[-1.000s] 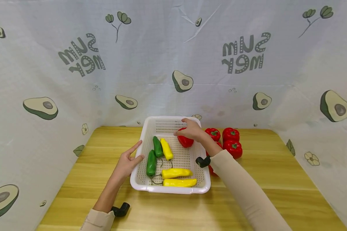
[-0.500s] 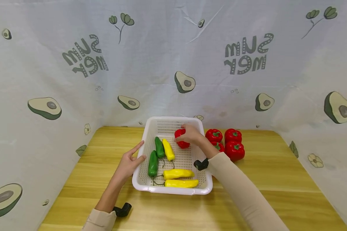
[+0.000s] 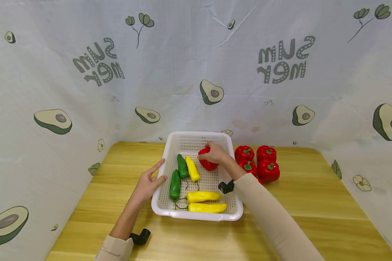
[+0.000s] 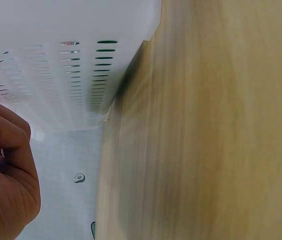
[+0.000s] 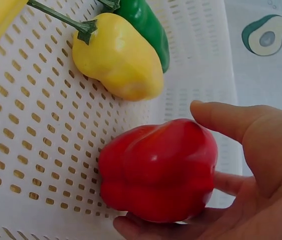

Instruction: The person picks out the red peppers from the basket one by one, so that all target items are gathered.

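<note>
A white perforated plastic basket [image 3: 196, 216] stands on the wooden table. My left hand [image 3: 147, 186] holds its left rim, thumb and index finger at the edge; in the left wrist view the other fingers curl beside the outer wall. Inside the basket's far right part, my right hand [image 3: 215, 154] grips a red bell pepper [image 5: 158, 172], thumb above and fingertips beneath. Left of that pepper lie two green peppers [image 3: 175, 185] and an upright-pointing yellow pepper [image 3: 192, 169]. Two more yellow peppers [image 3: 204, 197] lie crosswise near the front wall.
Several red bell peppers [image 3: 268, 171] stand on the table [image 3: 300, 203] right of the basket, some partly behind the right forearm. A white curtain [image 3: 183, 54] with avocado prints hangs behind and at both sides. A black camera mount [image 3: 140, 237] sits on each wrist.
My right hand has shifted the red bell pepper slightly left within the basket, and the pepper has turned a little. The left hand stays at the rim. The whole head view has drifted slightly.
</note>
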Demonstrator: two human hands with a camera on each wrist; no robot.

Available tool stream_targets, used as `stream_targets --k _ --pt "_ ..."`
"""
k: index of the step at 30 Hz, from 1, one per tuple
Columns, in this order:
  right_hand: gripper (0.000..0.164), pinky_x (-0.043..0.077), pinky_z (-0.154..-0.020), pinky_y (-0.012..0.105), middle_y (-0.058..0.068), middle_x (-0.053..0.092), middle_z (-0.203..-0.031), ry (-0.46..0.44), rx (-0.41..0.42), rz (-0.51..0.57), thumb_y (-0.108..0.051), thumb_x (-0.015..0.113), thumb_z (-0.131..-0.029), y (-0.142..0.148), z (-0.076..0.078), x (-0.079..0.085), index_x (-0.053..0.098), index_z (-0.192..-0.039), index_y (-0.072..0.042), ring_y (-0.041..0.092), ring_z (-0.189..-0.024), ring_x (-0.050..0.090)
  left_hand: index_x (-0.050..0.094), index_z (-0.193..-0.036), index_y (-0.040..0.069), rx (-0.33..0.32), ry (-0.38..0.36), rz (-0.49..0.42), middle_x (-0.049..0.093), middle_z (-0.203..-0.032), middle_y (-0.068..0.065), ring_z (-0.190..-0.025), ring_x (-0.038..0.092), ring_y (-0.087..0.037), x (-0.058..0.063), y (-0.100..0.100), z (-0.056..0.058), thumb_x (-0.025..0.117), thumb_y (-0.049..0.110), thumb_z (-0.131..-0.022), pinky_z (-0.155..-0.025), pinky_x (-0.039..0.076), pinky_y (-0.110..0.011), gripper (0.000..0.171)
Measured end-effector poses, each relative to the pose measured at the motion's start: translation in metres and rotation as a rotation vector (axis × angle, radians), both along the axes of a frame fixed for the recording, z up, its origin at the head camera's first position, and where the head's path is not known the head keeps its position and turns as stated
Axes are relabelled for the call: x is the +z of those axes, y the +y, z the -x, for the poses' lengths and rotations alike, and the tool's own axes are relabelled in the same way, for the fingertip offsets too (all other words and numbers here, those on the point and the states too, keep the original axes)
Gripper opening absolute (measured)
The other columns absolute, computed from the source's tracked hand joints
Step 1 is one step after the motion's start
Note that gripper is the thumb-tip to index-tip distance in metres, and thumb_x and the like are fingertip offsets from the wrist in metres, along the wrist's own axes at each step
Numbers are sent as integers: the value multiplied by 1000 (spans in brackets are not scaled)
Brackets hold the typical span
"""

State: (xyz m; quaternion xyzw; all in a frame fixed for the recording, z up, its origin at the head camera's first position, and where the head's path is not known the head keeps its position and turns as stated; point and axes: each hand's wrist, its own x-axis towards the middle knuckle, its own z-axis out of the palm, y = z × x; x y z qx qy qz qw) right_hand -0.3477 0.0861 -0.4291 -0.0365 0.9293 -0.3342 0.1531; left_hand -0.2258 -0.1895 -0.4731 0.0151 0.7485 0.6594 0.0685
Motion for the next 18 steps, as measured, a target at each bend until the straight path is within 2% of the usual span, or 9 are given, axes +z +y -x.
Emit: stream_targets --k 3,6,10,18 --pt "83 58 -102 50 22 53 -145 -22 -36 -6 -41 73 -92 0 0 -1 35 -157 -5 36 -122 57 41 -159 31 -2 1 -4 66 -57 -11 -65 76 -33 -1 0 1 65 10 -98 -62 65 -49 69" --pt "86 61 -97 47 22 54 -143 -37 -58 -22 -43 73 -91 0 0 -1 34 -156 -4 35 -119 58 41 -159 31 -3 3 -6 66 -56 -11 -64 76 -33 0 -1 1 65 9 -98 -62 65 -49 69" --pt "81 62 -93 43 20 59 -133 -32 -55 -31 -44 75 -89 1 0 -1 41 -148 -1 32 -111 60 41 -159 32 -2 2 -8 68 -59 -17 -66 76 -35 1 0 1 65 10 -98 -62 65 -50 69" --pt "71 64 -83 39 17 62 -124 -27 -39 7 -41 82 -82 0 -4 4 49 -132 -4 30 -105 61 39 -159 33 -3 -5 -1 72 -74 -28 -73 77 -39 2 0 -1 66 13 -99 -64 65 -49 69"
